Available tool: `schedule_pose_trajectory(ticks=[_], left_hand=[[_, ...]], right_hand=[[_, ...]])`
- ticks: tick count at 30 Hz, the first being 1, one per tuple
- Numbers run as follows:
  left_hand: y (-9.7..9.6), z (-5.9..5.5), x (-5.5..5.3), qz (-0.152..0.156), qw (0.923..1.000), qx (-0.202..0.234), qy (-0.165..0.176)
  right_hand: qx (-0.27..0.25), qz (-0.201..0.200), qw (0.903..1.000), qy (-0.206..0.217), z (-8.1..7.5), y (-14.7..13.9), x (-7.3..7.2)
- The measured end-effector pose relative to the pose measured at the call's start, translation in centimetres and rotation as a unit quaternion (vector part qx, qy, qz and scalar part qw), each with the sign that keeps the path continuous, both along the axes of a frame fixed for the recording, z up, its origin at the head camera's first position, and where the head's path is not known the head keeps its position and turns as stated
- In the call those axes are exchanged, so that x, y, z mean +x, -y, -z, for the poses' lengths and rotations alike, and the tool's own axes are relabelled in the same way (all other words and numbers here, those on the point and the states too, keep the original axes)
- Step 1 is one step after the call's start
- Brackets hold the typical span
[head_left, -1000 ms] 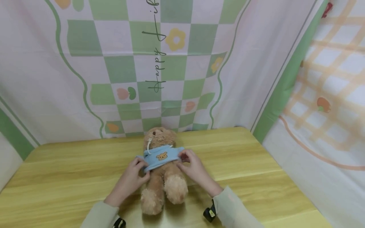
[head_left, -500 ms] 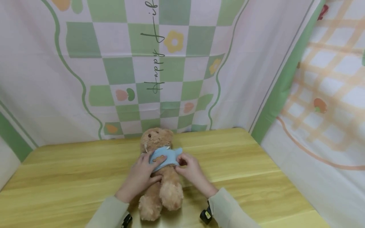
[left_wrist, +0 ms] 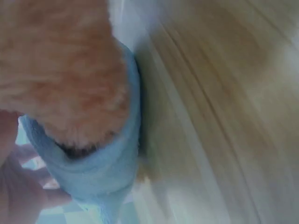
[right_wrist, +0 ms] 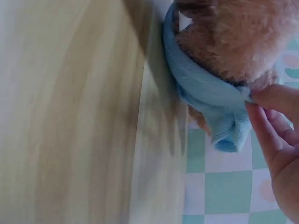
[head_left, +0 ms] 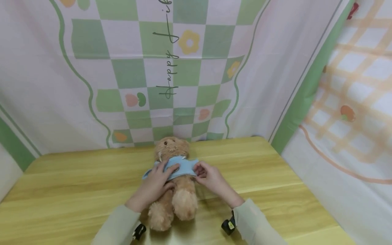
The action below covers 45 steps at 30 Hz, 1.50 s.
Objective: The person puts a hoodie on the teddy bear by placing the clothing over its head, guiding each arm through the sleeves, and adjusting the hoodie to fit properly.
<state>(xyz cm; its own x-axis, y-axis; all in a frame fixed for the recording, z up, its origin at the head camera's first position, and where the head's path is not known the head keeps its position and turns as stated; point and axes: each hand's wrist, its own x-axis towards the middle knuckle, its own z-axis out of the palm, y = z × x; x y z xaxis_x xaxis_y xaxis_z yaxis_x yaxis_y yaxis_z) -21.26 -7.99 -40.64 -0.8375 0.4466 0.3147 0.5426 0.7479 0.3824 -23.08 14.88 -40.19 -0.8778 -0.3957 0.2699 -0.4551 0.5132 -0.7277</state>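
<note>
A light-brown teddy bear [head_left: 173, 147] lies on its back, head toward the far edge, wearing a pale blue hoodie [head_left: 185, 166] with a white cord at the neck. My left hand [head_left: 154, 183] rests across the hoodie's front, covering most of its bear patch. In the left wrist view, the fingers of that hand [left_wrist: 23, 189] lie along the outside of the blue cloth [left_wrist: 100, 170]. With thumb and forefinger, my right hand [head_left: 211, 177] pinches the hoodie's hem at the right side. The right wrist view shows a small fold of cloth between those fingertips, below the sleeve [right_wrist: 229, 133].
The bear lies on a yellow wood-grain table [head_left: 260, 190]. Behind the far edge hangs a green-and-white checked curtain [head_left: 188, 71], with an orange-checked cloth [head_left: 349, 85] at the right. Black straps with small devices [head_left: 228, 225] sit at both wrists.
My left hand has moved from the hoodie's left edge onto its front, over the patch. The right hand stays by the right-hand hem. The head view has shifted slightly.
</note>
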Motion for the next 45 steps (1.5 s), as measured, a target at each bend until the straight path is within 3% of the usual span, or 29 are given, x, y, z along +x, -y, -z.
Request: schedule_pose_trajectory(ticks=[3,7,10,14,18,23,26,30,36,40,45], left_hand=[[0.1,-0.1,0.1,0.005,0.9996,0.026,0.003],[0.0,0.0,0.2,-0.005,0.9986,0.044,-0.030],[-0.2,-0.1,0.3,-0.019,0.9982,0.052,-0.025],[-0.2,-0.3,0.4,-0.020,0.9981,0.058,-0.009],[-0.4,-0.3,0.5,-0.016,0.9984,0.055,-0.005],[-0.7,0.0,0.7,-0.014,0.9983,0.051,-0.022],[-1.0,0.3,0.8,-0.018,0.9977,0.046,-0.046],[-1.2,0.4,0.9,-0.024,0.9965,0.051,-0.062],[-1.4,0.5,0.8,-0.031,0.9959,0.082,-0.021],[-1.5,0.5,1.0,-0.032,0.9955,0.088,-0.018],[-2.1,0.7,1.1,-0.027,0.9934,0.093,-0.061]], right_hand=[[-0.021,0.032,0.9991,0.020,0.1,0.0,0.1],[-0.030,0.060,0.9976,-0.013,0.1,0.0,0.3],[-0.019,0.056,0.9967,-0.054,0.2,-0.2,0.4],[-0.017,0.027,0.9970,-0.070,0.5,-0.4,0.4],[0.008,0.025,0.9950,-0.096,0.7,-0.5,0.5],[0.063,0.049,0.9765,-0.200,0.9,-0.6,0.5],[0.077,0.053,0.9678,-0.234,1.0,-0.6,0.6],[0.102,0.075,0.9652,-0.229,1.1,-0.5,0.9],[0.128,0.110,0.9571,-0.235,1.3,-0.6,1.0],[0.113,0.090,0.9582,-0.247,1.3,-0.8,1.0],[0.094,0.044,0.9615,-0.254,1.1,-1.1,0.9]])
